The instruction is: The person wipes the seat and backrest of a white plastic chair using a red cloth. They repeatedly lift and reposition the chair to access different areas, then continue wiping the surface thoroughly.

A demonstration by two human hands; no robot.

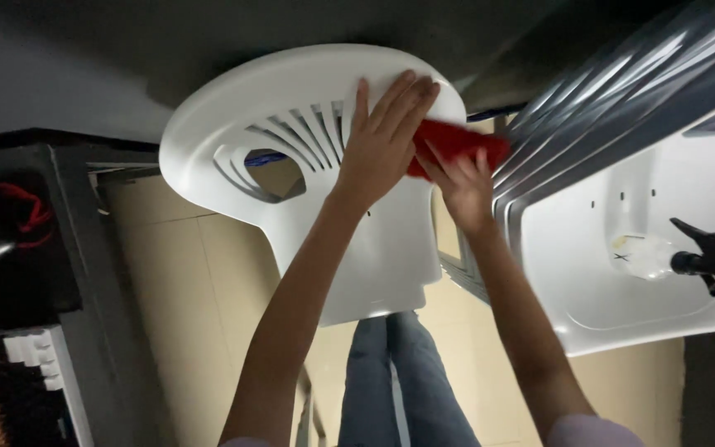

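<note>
1. Hands: the left hand point(382, 141) lies flat and open, fingers spread, on the backrest of a white moulded plastic chair point(291, 124); its grip closes on nothing.
2. The right hand point(461, 186) presses a red cloth point(457, 145) against the right edge of that backrest, fingers curled over the cloth in a loose closed grip.
3. The cloth sits between the two hands, partly hidden under the left palm and touching the chair.
4. The chair's back has a fan of curved slots point(308, 128) just left of the left hand.
5. A second white plastic chair point(622, 273) stands just to the right; a clear spray bottle with a black trigger point(688, 257) lies on its seat.
6. Blue jeans point(403, 381) and a beige tiled floor point(184, 281) show below the arms.
7. A dark cabinet point(68, 273) stands at far left.
</note>
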